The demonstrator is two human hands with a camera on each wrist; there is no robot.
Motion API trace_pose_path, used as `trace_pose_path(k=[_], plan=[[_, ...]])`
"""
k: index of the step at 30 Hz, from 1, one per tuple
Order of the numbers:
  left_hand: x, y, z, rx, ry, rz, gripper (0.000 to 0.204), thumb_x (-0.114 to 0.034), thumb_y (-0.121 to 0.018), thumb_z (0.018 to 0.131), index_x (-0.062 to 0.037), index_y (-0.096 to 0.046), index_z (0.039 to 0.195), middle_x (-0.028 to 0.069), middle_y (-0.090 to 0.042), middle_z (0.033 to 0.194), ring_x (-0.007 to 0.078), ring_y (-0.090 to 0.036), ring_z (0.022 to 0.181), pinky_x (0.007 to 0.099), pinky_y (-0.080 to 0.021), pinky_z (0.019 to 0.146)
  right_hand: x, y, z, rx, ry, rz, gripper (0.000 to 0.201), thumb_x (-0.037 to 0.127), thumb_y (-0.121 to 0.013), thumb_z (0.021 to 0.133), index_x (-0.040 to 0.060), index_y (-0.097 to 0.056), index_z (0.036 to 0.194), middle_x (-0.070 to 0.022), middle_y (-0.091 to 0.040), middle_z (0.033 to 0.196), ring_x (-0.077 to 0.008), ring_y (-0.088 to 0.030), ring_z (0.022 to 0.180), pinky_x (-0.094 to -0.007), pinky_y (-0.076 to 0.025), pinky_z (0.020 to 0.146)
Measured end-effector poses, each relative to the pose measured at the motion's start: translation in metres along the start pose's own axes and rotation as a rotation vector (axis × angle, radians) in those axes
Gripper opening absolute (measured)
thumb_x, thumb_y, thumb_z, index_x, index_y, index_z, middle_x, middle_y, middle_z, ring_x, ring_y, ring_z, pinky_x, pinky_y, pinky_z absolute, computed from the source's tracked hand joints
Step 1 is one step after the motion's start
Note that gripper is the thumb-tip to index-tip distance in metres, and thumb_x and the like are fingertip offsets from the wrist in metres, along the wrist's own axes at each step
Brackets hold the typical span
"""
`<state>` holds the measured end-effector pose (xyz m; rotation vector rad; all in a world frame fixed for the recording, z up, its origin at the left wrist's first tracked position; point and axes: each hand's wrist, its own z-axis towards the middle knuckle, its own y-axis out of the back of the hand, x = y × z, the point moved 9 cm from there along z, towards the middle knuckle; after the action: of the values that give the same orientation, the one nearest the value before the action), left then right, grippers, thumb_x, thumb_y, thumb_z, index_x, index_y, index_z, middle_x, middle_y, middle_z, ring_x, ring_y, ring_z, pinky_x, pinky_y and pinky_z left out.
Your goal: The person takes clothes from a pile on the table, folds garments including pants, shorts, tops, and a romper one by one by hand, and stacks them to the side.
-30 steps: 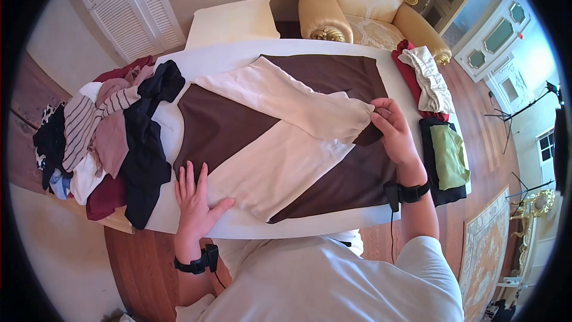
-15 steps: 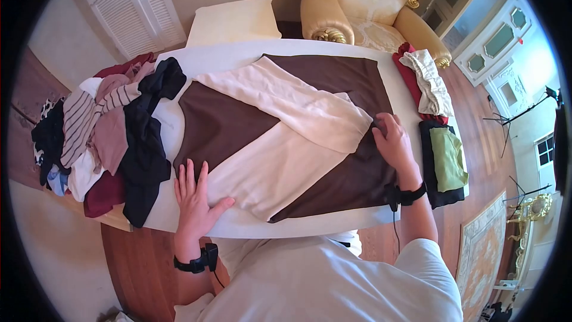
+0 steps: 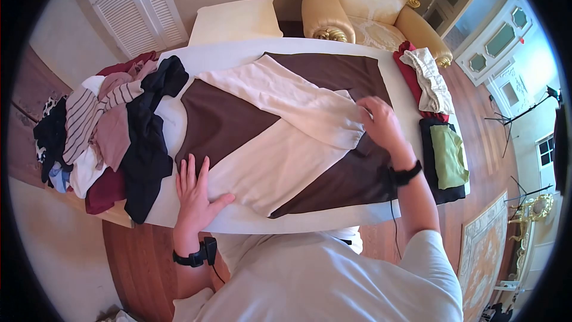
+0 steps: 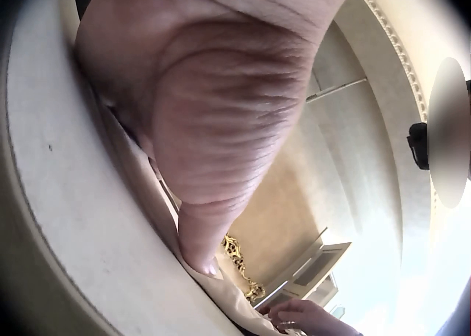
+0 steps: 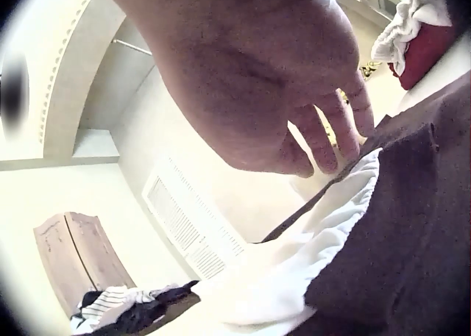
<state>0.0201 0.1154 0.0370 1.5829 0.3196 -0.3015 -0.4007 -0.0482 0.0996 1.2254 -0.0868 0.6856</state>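
Observation:
A brown and cream long-sleeved top (image 3: 223, 116) lies spread on the white table, a cream sleeve (image 3: 292, 92) folded diagonally across it. Another cream section (image 3: 262, 167) slants beneath that sleeve toward the near edge. My left hand (image 3: 193, 200) rests flat with fingers spread on the top's near left corner. At the gathered cuff (image 5: 353, 211), my right hand (image 3: 382, 124) hovers with loosely bent, separated fingers, fingertips right at the cloth. In the right wrist view nothing shows pinched between thumb and fingers.
A heap of mixed clothes (image 3: 110, 134) covers the table's left end. Along the right edge lie folded red and white garments (image 3: 432, 80), and a green one (image 3: 451, 158) on black cloth. Beyond the table (image 3: 232, 225) stand a cream-covered seat (image 3: 235, 21) and a gold armchair (image 3: 369, 6).
My right hand has let go of the cuff, drawn back a little, then moved left over the sleeve's end. The sleeve now lies flatter. My left hand has stayed in place.

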Motion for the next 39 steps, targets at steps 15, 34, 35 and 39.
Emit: trace_pose_path(k=[15,34,35,39], plan=[[0.065,0.052,-0.026,-0.685,0.031,-0.436,0.028,-0.013,-0.070,0.095,-0.0015,-0.068,0.120,0.0159,-0.069,0.117,0.0267,-0.067,0.109,0.0359,-0.052,0.096,-0.072,-0.035,0.062,0.120,-0.262,-0.102,0.026,0.018,-0.075,0.080,0.0037,-0.070,0.101,-0.0173,-0.070,0.093,-0.0341,-0.068,0.093,-0.0431,-0.054,0.083],[0.087,0.024,-0.028,-0.296,0.305,-0.829,0.046,-0.004,-0.066,0.094,-0.0092,-0.052,0.138,0.0001,-0.060,0.083,0.0051,-0.055,0.070,0.0203,-0.047,0.058,-0.017,0.016,-0.086,0.397,-0.233,-0.208,0.075,0.022,-0.075,0.088,-0.0007,-0.042,0.151,-0.0244,-0.045,0.152,-0.0434,-0.044,0.139,-0.0458,-0.039,0.115],[0.087,0.023,-0.029,-0.276,0.331,-0.790,0.047,-0.005,-0.066,0.095,-0.0090,-0.052,0.140,0.0006,-0.060,0.084,0.0059,-0.056,0.071,0.0206,-0.047,0.058,-0.020,0.012,-0.094,0.406,-0.215,-0.228,0.078,0.023,-0.074,0.088,0.0001,-0.039,0.154,-0.0236,-0.040,0.157,-0.0435,-0.041,0.143,-0.0456,-0.037,0.117],[0.089,0.024,-0.029,-0.265,0.350,-0.645,0.047,-0.003,-0.066,0.094,-0.0094,-0.053,0.140,0.0027,-0.061,0.088,0.0099,-0.060,0.075,0.0252,-0.052,0.067,-0.043,0.011,-0.105,0.421,-0.192,-0.204,0.083,0.021,-0.076,0.087,0.0018,-0.036,0.156,-0.0224,-0.032,0.163,-0.0429,-0.036,0.147,-0.0445,-0.036,0.119]])
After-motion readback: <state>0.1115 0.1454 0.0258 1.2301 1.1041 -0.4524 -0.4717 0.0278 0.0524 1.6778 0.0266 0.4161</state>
